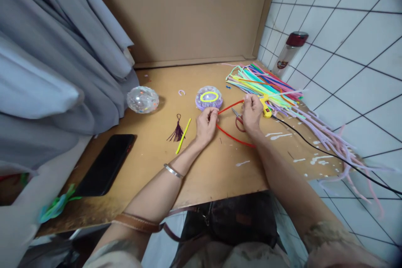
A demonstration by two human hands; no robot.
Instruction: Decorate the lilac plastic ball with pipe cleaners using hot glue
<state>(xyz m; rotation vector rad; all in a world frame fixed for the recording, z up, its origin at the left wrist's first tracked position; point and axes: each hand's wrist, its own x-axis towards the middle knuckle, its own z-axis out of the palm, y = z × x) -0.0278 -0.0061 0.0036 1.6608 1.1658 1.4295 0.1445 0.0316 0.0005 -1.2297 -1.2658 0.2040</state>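
A red pipe cleaner (231, 106) runs between my two hands, one length of it curving down toward my right forearm. My left hand (206, 125) pinches it at a bend, and my right hand (252, 112) grips its other end. Just beyond my left hand sits a round clear-and-purple ornament (209, 97) with a yellow oval ring on its front. Scissors (240, 123) with reddish handles lie beside my right hand, partly hidden by it. A yellow glue gun (266, 108) rests to the right of that hand, its body partly covered.
Many coloured pipe cleaners (266, 83) are heaped at the back right, near a red-lidded bottle (287, 52). A black cord (314, 142) crosses the right side. Left lie a clear faceted ball (143, 99), a dark tassel (177, 130), a yellow strip (183, 135) and a phone (106, 164).
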